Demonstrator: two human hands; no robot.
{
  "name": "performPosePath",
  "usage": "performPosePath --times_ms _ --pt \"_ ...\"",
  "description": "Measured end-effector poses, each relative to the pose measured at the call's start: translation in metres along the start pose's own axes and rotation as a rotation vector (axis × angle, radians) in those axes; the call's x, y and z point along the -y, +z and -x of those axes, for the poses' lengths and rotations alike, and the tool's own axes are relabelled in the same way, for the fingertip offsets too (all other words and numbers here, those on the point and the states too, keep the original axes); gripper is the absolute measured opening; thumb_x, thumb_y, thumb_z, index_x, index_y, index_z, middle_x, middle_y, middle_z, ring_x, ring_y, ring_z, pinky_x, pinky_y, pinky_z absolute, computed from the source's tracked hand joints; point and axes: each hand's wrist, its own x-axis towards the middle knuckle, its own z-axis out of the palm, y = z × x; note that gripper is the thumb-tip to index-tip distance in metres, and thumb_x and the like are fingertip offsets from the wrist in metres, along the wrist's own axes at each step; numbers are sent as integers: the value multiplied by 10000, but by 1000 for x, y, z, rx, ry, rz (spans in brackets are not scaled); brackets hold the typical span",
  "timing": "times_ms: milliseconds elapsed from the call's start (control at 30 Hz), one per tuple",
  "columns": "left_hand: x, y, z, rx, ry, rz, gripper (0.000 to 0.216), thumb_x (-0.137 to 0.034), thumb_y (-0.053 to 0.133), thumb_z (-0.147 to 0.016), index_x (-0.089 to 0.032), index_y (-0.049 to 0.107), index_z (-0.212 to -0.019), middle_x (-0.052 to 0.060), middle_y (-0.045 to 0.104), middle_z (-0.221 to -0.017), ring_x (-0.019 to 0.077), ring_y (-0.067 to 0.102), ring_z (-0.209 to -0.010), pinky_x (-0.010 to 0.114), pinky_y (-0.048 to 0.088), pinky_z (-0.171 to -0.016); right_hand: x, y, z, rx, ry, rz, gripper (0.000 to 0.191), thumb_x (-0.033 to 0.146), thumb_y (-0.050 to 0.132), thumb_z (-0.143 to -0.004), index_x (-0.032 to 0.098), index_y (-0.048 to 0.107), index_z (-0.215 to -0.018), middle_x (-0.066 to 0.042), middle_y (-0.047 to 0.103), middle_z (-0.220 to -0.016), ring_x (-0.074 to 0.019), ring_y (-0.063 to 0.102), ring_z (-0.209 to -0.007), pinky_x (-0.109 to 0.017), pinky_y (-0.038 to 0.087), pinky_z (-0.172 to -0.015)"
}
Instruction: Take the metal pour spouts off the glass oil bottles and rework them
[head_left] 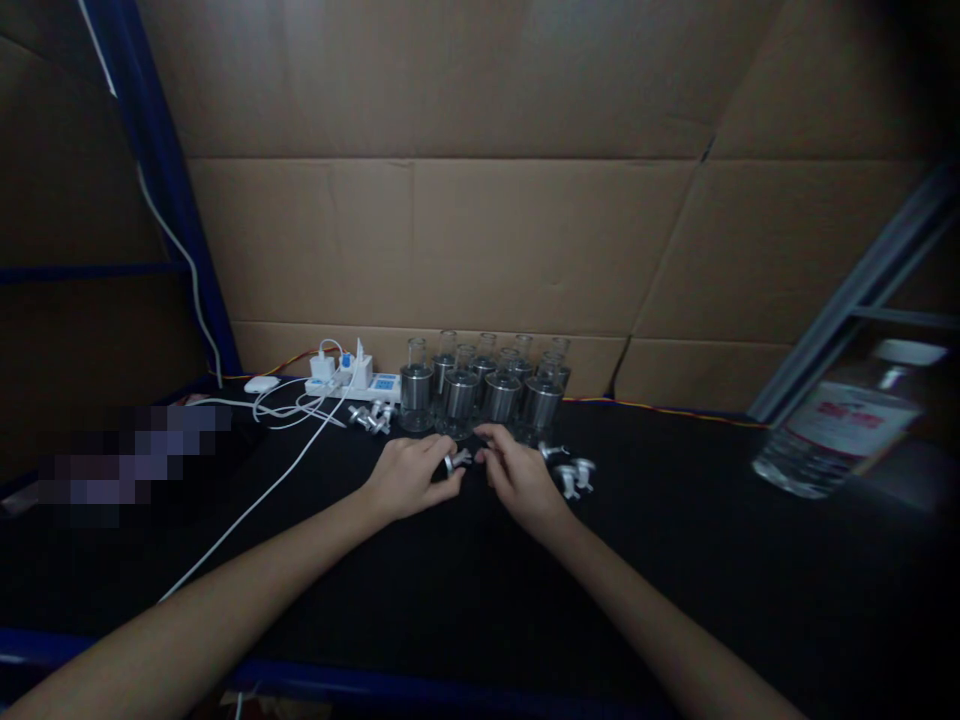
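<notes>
My left hand (411,474) is closed in a pinch around a small silvery metal fitting (460,460) with a ring-like end and short prongs. Just to its right, my right hand (517,474) has its fingers curled together; whatever they may hold is too small to make out. Directly behind both hands stand several glass bottles (459,394) with brushed-metal sleeves and clear necks, upright in a tight group. More silvery fittings (372,415) lie left of the bottles. Another few loose fittings (576,477) rest beside my right wrist.
A white power strip (386,387) with plugged-in chargers and tangled white cables (292,408) sits at the back left. On the right stands a large clear bottle (840,430) with a label. Cardboard (525,240) walls the back; a blue frame bar (375,682) edges the front.
</notes>
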Motion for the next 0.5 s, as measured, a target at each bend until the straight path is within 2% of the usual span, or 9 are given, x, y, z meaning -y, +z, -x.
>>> performPosePath --times_ms 100,167,333,500 --pt "2 0 0 -22 -62 72 146 -316 445 -758 -186 489 -808 -16 589 -739 112 561 -631 203 402 -580 -5 -11 -2 -64 142 -69 114 186 364 -782 197 404 -888 23 555 -612 -97 545 -470 -202 429 -473" --pt "3 0 0 -21 -84 91 140 -313 448 -759 -188 492 -807 -19 588 -736 110 559 -629 201 400 -584 -8 -16 -2 -95 186 -114 50 213 382 -780 204 394 -828 47 524 -554 -83 514 -405 -184 404 -426" --pt "2 -1 0 -8 -74 140 149 -318 446 -766 -188 491 -824 -17 583 -751 111 552 -642 204 399 -593 -7 -18 -2 -103 201 -152 58 235 404 -774 201 411 -820 52 489 -528 -83 503 -406 -179 385 -410" --pt "1 -3 0 3 16 171 177 -335 444 -764 -179 489 -832 -11 572 -737 114 545 -648 218 403 -621 -3 -11 -2 -65 95 -35 63 229 468 -737 184 494 -773 16 502 -601 -90 486 -497 -195 375 -452"
